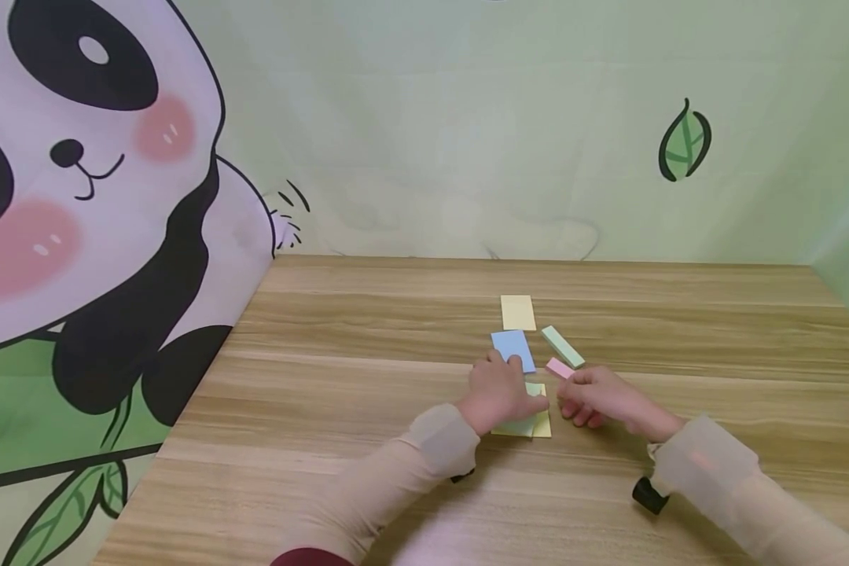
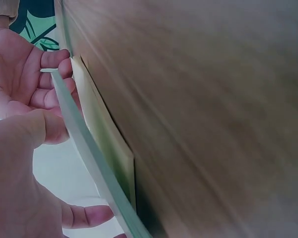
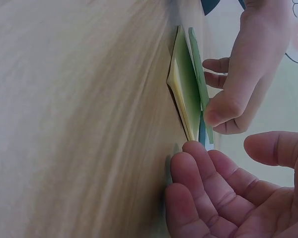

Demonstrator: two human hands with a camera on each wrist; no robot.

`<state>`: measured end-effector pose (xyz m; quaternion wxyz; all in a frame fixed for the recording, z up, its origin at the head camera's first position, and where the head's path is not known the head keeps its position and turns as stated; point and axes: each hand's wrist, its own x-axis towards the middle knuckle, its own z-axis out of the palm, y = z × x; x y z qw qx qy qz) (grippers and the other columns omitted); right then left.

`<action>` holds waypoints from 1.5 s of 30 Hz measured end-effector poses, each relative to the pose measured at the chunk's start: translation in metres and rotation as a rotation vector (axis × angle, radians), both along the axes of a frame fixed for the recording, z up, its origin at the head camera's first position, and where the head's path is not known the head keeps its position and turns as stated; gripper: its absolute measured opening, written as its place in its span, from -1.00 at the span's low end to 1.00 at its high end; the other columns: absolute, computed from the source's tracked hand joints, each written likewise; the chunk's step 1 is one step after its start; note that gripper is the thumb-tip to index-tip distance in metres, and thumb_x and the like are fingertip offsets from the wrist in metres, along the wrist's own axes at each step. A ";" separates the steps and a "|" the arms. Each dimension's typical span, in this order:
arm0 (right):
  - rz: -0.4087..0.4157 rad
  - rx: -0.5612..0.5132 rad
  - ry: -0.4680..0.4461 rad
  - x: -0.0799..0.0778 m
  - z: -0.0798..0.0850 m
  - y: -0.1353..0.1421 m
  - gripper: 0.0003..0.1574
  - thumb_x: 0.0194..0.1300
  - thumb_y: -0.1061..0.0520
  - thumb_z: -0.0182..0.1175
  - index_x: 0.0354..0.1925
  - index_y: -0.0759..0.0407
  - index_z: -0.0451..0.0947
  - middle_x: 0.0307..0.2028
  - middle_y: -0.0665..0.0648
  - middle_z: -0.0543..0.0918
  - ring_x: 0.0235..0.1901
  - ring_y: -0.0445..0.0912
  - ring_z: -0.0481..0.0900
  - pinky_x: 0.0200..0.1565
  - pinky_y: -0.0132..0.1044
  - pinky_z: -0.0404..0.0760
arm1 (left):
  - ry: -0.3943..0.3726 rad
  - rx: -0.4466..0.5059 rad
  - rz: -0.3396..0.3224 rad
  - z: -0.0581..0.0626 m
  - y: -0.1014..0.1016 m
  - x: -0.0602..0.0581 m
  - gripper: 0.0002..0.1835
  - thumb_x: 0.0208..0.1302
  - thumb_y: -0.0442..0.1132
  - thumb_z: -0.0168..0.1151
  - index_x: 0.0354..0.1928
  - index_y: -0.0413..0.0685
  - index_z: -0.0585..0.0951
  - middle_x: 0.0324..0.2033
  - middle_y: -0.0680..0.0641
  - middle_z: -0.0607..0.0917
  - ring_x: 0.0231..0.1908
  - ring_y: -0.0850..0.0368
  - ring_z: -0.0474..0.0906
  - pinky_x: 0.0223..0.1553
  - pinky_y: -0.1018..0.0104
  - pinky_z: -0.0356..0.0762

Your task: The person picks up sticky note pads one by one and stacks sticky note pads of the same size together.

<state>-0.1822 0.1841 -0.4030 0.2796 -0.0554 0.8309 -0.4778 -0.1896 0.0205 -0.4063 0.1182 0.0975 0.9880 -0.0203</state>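
Observation:
My left hand [image 1: 497, 391] pinches a pale green sticky note pad [image 2: 89, 144] by its edges, thumb on one side and fingers on the other. The pad is tilted just above a yellow sticky note pad [image 3: 184, 84], overlapping most of it in the head view. My right hand [image 1: 601, 399] is to the right of these pads, its fingers loosely bent and nothing held. In the right wrist view its fingertips [image 3: 181, 198] are low by the table, near the yellow pad's corner. A small pink sticky strip pad [image 1: 559, 368] lies just beyond that hand, partly hidden by it.
On the wooden table [image 1: 325, 393], a blue sticky note pad [image 1: 513, 350] lies just past my left fingers. Farther back is a cream sticky note pad [image 1: 518, 313]. A narrow light green strip pad [image 1: 563, 347] lies slantwise to the right. A panda-printed cloth [image 1: 424, 141] hangs behind.

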 end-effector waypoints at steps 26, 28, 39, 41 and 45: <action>-0.021 -0.046 -0.040 0.003 -0.003 0.001 -0.69 0.26 0.11 -0.05 -0.30 0.38 0.44 -0.55 0.05 0.57 -0.57 -0.21 0.54 -0.48 -0.33 0.56 | 0.010 0.098 -0.036 0.003 -0.012 -0.001 -0.64 0.18 0.04 0.01 -0.16 -0.09 0.41 -0.36 -0.05 0.49 -0.50 0.13 0.43 -0.58 0.30 0.38; -0.026 -0.069 -0.059 0.002 -0.003 0.002 -0.70 0.26 0.14 -0.06 -0.30 0.40 0.43 -0.57 0.05 0.59 -0.59 -0.21 0.56 -0.48 -0.33 0.57 | -0.013 0.144 -0.038 0.006 -0.019 -0.002 -0.79 0.17 -0.13 0.02 -0.25 -0.10 0.44 -0.48 -0.01 0.48 -0.58 0.16 0.37 -0.65 0.31 0.34; -0.057 -0.089 -0.120 0.003 -0.011 -0.004 -0.76 0.20 0.26 -0.05 -0.33 0.46 0.45 -0.58 0.08 0.61 -0.59 -0.18 0.59 -0.50 -0.32 0.58 | -0.072 0.173 -0.045 0.005 -0.048 0.001 -0.85 0.01 -0.36 0.07 -0.64 -0.04 0.40 -0.70 0.05 0.34 -0.68 0.18 0.24 -0.73 0.39 0.22; -0.069 -0.087 -0.126 0.003 -0.012 -0.005 -0.77 0.17 0.28 -0.05 -0.35 0.46 0.46 -0.59 0.09 0.62 -0.60 -0.18 0.59 -0.52 -0.33 0.58 | -0.065 0.179 -0.044 0.006 -0.050 0.002 -0.85 0.00 -0.37 0.07 -0.65 -0.05 0.40 -0.71 0.04 0.33 -0.68 0.18 0.23 -0.74 0.40 0.22; -0.082 -0.078 -0.126 0.004 -0.013 -0.009 -0.80 0.14 0.29 -0.03 -0.37 0.45 0.47 -0.61 0.09 0.61 -0.62 -0.19 0.58 -0.53 -0.35 0.57 | -0.066 0.184 -0.048 0.004 -0.053 0.002 -0.83 -0.03 -0.39 0.07 -0.66 -0.05 0.37 -0.72 0.04 0.32 -0.68 0.18 0.22 -0.74 0.42 0.20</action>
